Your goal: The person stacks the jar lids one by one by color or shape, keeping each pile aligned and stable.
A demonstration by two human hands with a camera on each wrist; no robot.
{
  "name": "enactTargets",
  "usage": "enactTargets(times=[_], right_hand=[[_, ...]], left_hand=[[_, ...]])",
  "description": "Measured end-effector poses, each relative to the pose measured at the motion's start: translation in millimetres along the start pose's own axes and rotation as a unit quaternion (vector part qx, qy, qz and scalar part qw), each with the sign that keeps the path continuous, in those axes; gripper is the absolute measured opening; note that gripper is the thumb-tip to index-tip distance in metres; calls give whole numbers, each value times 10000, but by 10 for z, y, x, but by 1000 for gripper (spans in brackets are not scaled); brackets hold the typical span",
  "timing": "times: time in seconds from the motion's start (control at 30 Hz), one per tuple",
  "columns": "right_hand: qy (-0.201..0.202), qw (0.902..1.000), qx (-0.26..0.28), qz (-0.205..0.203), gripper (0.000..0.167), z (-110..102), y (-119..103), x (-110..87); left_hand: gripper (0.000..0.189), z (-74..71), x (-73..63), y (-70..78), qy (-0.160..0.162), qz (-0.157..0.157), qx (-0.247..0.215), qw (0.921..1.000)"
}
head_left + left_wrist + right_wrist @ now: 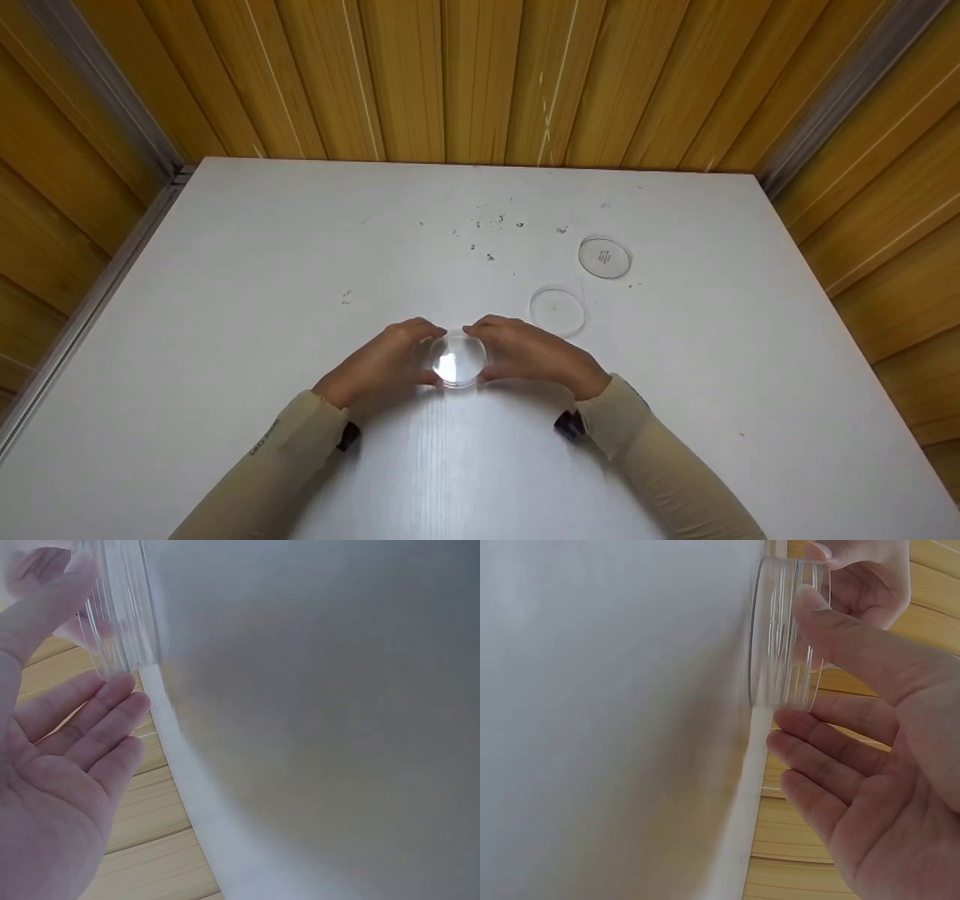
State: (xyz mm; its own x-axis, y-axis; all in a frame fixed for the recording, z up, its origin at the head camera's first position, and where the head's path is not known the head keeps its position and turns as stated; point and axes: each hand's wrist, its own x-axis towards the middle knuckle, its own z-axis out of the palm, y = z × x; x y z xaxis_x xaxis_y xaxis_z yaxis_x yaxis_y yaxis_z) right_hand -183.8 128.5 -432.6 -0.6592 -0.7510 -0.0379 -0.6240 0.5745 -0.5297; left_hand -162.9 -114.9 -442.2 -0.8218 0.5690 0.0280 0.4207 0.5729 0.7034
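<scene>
A stack of clear round petri dishes (459, 361) is between my two hands near the middle of the white table. My left hand (386, 356) pinches its left side, thumb on the near edge and fingertips on the far edge. On the other side my right hand (536, 351) pinches it the same way. Several rim lines show along the side of the stack (124, 607) in the left wrist view, and the right wrist view shows the layered stack (769, 637) too. Whether its base touches the table cannot be told.
Beyond my right hand lies a clear round dish part (557, 310). Farther back and right is another clear dish (604, 256) with small dark print. Dark scuff marks dot the white table (262, 247); wood-look panels (480, 82) stand behind it and at both sides.
</scene>
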Motion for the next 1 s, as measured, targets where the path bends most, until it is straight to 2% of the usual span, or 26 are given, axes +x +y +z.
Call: enactTargets(times=[0.5, 0.63, 0.8, 1.0], right_hand=[[-102, 9998, 36, 161, 70, 9, 30, -15], [-120, 9998, 70, 156, 73, 3, 28, -21], [-48, 9996, 276, 26, 75, -19, 31, -48], [198, 9980, 585, 110, 78, -100, 62, -126]], left_hand=[[61, -9, -3, -33, -61, 212, -168, 9996], [64, -28, -20, -24, -154, 116, -238, 9995], [72, -77, -25, 32, -220, -202, -190, 9994], [80, -135, 60, 125, -111, -387, -267, 9988]])
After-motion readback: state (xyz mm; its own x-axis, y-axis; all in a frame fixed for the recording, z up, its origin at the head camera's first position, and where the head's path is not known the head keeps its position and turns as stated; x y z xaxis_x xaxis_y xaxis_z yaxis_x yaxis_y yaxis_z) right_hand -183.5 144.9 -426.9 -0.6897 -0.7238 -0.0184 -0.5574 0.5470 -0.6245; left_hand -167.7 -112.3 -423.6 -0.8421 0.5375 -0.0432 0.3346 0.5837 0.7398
